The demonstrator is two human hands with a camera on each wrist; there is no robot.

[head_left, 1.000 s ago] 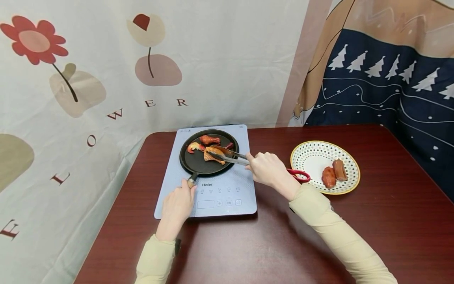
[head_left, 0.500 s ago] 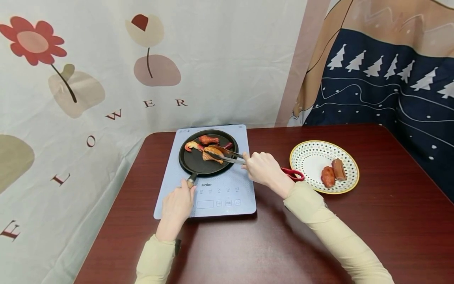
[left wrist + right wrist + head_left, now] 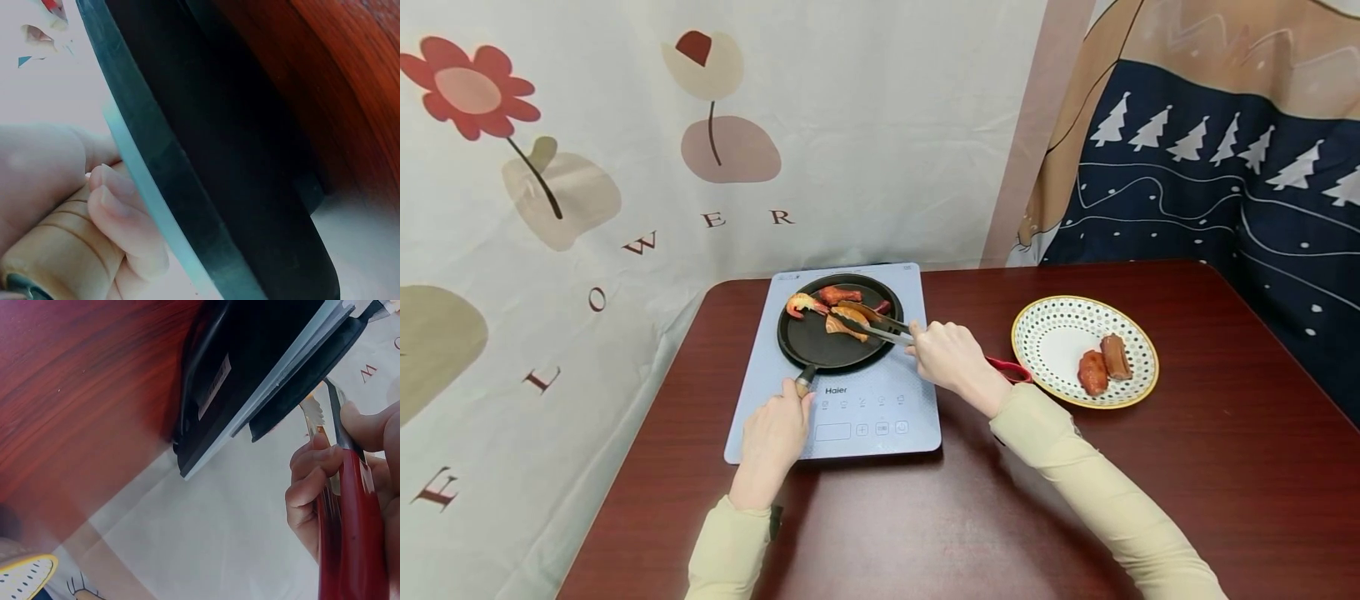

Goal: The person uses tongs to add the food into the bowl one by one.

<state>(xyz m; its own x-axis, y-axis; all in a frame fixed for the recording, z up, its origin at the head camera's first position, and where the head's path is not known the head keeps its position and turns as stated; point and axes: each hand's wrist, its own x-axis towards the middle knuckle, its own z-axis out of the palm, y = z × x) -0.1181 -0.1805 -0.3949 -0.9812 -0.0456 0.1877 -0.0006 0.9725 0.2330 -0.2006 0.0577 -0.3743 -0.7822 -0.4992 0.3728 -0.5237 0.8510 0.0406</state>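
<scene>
My left hand (image 3: 775,429) grips the wooden handle (image 3: 62,250) of a black frying pan (image 3: 820,346), which sits on a pale induction cooker (image 3: 880,400). With my right hand (image 3: 951,360) I hold metal tongs with red handles (image 3: 362,531); their tips are in the pan, at an orange, white-striped piece like a salmon slice (image 3: 842,326). Whether the tips pinch it is hard to tell. Beside it in the pan lie a shrimp (image 3: 802,305), a reddish drumstick (image 3: 840,295) and a dark red piece (image 3: 883,307), partly behind the tongs.
Right of the cooker stands a yellow-rimmed dotted plate (image 3: 1037,333) bearing a chicken wing (image 3: 1093,373) and a brown piece of meat (image 3: 1116,357). The brown table (image 3: 880,525) ends at a printed cloth backdrop (image 3: 887,167) behind the cooker.
My right hand and the tongs have moved slightly left. In the pan, the shrimp has shifted left, and the striped piece a little. My left hand stays on the handle.
</scene>
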